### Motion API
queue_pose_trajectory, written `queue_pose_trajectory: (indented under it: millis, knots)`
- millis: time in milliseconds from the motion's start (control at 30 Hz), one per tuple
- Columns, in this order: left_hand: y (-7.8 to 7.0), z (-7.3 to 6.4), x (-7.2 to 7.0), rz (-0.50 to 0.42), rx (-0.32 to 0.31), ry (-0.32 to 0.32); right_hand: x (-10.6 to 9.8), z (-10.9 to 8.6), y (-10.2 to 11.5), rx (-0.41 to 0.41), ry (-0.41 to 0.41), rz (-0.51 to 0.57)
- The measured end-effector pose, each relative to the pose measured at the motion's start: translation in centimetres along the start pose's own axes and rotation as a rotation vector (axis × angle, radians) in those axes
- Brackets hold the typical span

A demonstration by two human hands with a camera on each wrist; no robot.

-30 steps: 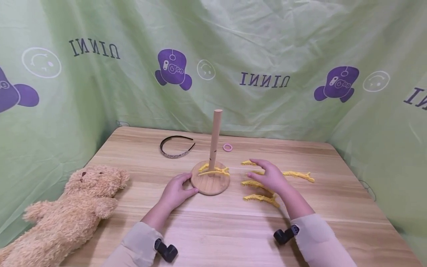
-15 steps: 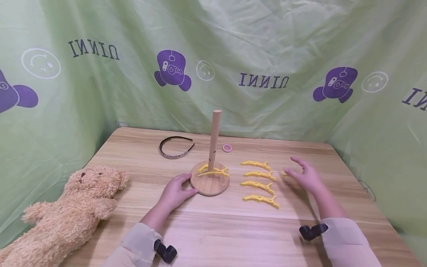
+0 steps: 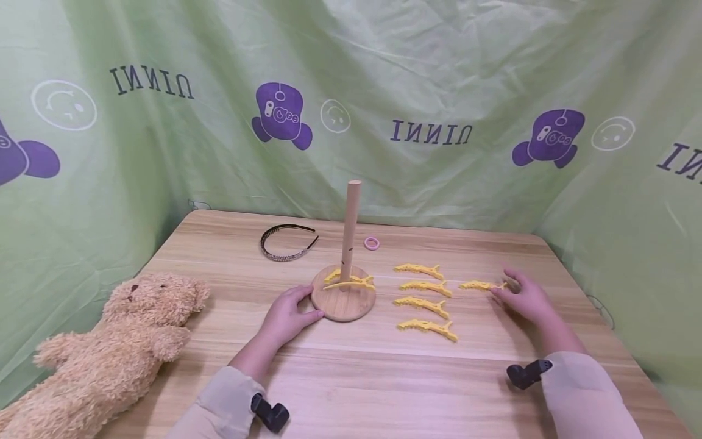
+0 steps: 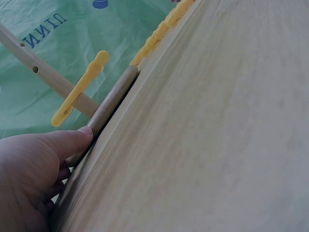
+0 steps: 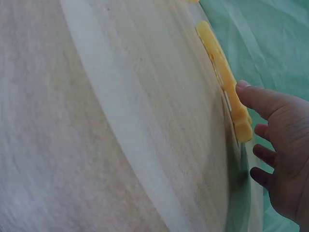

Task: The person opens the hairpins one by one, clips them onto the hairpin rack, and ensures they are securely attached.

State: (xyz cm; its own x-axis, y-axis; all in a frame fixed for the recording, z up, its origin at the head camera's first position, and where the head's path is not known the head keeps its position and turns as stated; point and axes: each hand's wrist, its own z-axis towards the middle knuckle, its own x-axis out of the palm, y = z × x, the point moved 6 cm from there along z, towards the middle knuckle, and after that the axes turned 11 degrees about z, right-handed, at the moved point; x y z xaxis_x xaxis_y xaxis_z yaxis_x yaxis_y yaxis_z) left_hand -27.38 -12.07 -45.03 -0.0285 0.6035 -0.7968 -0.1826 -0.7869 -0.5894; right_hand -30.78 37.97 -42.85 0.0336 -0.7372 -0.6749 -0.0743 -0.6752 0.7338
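In the head view my left hand [image 3: 287,315] holds the rim of a wooden stand's round base [image 3: 348,308]; its thumb lies along the edge in the left wrist view. An upright post [image 3: 351,228] rises from that base, and a yellow hair clip [image 3: 351,283] rests there by the post's foot. My right hand [image 3: 529,299] is at the tail end of a separate yellow hair clip [image 3: 476,285] on the table. Its thumb [image 5: 258,99] is at that clip's side in the right wrist view, fingers spread; the index finger is mostly hidden there.
Several more yellow hair clips [image 3: 422,303] lie in a column between the stand and my right hand. A headband [image 3: 285,256] and a pink ring [image 3: 372,244] lie towards the back. A teddy bear [image 3: 120,347] lies at the left. Green curtain [image 3: 428,73] surrounds the table [image 3: 384,384].
My right hand has moved right, away from over the column of clips, to the tail of the separate clip. My left hand stays on the stand's base.
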Motion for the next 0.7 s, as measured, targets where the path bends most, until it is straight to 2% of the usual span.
queue_pose_trajectory:
  millis: [333,700]
  knots:
    - [0.0,0.0,-0.1,-0.003,-0.003,0.003,-0.1,-0.2,-0.5,-0.05,0.0,-0.093]
    - [-0.1,0.0,-0.1,-0.006,0.007,0.004,-0.2,-1.0,-0.3,-0.084,-0.022,-0.094]
